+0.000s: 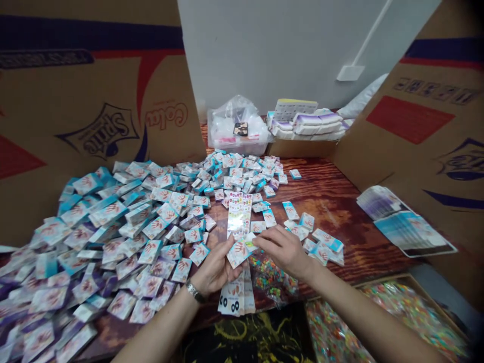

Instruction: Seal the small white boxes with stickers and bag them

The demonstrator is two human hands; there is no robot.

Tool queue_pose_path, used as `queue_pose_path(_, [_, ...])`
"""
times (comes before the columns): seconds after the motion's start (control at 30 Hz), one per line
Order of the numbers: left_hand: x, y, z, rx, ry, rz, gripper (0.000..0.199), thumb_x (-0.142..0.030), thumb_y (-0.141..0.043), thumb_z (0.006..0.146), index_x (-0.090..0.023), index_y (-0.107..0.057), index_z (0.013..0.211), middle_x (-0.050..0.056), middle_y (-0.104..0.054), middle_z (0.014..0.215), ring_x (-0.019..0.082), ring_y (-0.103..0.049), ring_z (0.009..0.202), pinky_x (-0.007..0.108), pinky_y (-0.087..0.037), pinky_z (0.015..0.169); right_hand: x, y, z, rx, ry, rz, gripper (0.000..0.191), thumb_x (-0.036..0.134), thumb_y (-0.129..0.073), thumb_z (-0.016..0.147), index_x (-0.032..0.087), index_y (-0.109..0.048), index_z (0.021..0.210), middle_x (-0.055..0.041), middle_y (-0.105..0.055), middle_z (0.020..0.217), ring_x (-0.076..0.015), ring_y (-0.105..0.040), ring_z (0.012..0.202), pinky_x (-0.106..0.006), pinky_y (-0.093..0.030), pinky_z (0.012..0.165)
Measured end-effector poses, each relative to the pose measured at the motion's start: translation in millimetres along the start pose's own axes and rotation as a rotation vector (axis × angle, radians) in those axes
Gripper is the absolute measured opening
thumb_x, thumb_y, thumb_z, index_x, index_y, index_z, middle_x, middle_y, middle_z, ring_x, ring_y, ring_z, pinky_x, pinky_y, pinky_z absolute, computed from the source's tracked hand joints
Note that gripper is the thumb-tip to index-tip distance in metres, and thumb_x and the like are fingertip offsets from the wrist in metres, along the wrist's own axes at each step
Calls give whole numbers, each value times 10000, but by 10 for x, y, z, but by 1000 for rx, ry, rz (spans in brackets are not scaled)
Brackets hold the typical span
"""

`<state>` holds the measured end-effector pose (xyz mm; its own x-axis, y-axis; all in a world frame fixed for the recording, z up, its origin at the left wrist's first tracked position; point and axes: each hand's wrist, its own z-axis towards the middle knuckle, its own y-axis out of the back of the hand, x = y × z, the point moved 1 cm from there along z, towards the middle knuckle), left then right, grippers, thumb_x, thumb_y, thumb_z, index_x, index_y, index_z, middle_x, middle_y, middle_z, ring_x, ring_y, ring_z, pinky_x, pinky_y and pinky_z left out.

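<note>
My left hand (pixel 215 267), with a patterned band at the wrist, grips a small white box (pixel 239 253) printed with a red hand. At the box's upper right, the fingertips of my right hand (pixel 283 249) are pinched near a small yellow-green piece (pixel 249 243); whether they grip it is hard to see. Just beyond the box lies a shiny sticker sheet (pixel 239 214). Long printed strips (pixel 237 297) lie under my left hand. Small colourful pieces (pixel 270 275) are heaped below my right hand.
A big pile of small boxes (pixel 151 222) covers the left and centre. Cardboard panels (pixel 94 91) stand at both sides. A plastic tub (pixel 238 138) and a carton of packs (pixel 302 146) are at the back. Fanned cards (pixel 404 222) and a bin of colourful packets (pixel 401 317) are right.
</note>
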<state>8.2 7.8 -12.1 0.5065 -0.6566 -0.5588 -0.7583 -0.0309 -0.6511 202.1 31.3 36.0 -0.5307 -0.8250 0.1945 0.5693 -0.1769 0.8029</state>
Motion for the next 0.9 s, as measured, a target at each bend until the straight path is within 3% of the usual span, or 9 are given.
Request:
queue_pose_path(0.23, [-46, 152, -135, -31, 83, -40, 358, -440, -515, 886, -146, -567, 1085, 48, -696, 783, 113, -646, 523, 153, -480, 426, -20, -50, 93, 94, 229, -111, 248, 148, -528, 882, 315, -622, 1039, -16, -677, 924, -160, -597, 783, -293, -515, 670])
queue_pose_path(0.37, [-42, 104, -176, -25, 4, 67, 369, -477, -532, 860, -130, -593, 972, 37, -662, 671, 97, -575, 409, 141, -367, 311, 28, -25, 166, 130, 282, -3, 267, 127, -545, 865, 279, -613, 1073, -44, -671, 949, -186, -609, 859, -323, -539, 730])
queue_pose_path(0.43, [-52, 78, -200, -44, -79, 150, 386, -504, -535, 846, -124, -596, 871, 14, -613, 585, 82, -512, 349, 142, -308, 271, 69, -7, 214, 159, 196, 139, 287, 107, -504, 874, 244, -597, 1109, -74, -652, 995, -197, -598, 929, -339, -534, 775])
queue_pose_path(0.53, [-69, 74, -234, -97, -170, 263, 391, -522, -559, 818, -134, -593, 852, -11, -577, 586, 77, -504, 365, 150, -337, 294, 145, -38, 257, 182, -44, 372, 265, 137, -490, 880, 210, -584, 1117, -92, -619, 1049, -192, -587, 972, -337, -519, 807])
queue_pose_path(0.63, [-76, 100, -253, -106, -178, 362, 445, -548, -497, 841, -170, -562, 1068, 23, -626, 781, 95, -549, 434, 192, -420, 355, 209, -183, 237, 110, -364, 553, 190, 177, -511, 878, 216, -590, 1047, -54, -629, 958, -169, -607, 876, -302, -517, 748])
queue_pose_path(0.7, [-84, 126, -264, -132, -243, 505, 453, -542, -415, 880, -195, -529, 1148, 59, -629, 950, 136, -615, 582, 244, -502, 454, 239, -325, 199, 59, -535, 626, 159, 182, -521, 869, 220, -588, 1008, -34, -630, 902, -159, -611, 811, -290, -512, 710])
queue_pose_path(0.77, [-93, 151, -289, -204, -445, 786, 394, -472, -360, 922, -198, -548, 1134, 76, -612, 1060, 187, -634, 830, 322, -556, 668, 255, -463, 162, 22, -647, 672, 142, 195, -543, 850, 217, -586, 984, -33, -626, 899, -158, -610, 789, -291, -512, 705])
queue_pose_path(0.83, [-80, 165, -329, -278, -707, 1152, 333, -381, -369, 939, -197, -555, 1145, 93, -591, 1143, 219, -565, 1058, 382, -499, 885, 260, -570, 138, -25, -725, 696, 123, 211, -561, 836, 212, -581, 957, -36, -620, 901, -155, -608, 778, -287, -512, 699])
queue_pose_path(0.9, [-33, 176, -362, -322, -884, 1486, 368, -353, -440, 916, -183, -495, 1238, 129, -554, 1225, 256, -493, 1174, 430, -434, 977, 264, -643, 132, -76, -771, 728, 112, 222, -574, 825, 208, -570, 936, -32, -615, 880, -150, -604, 761, -275, -509, 684])
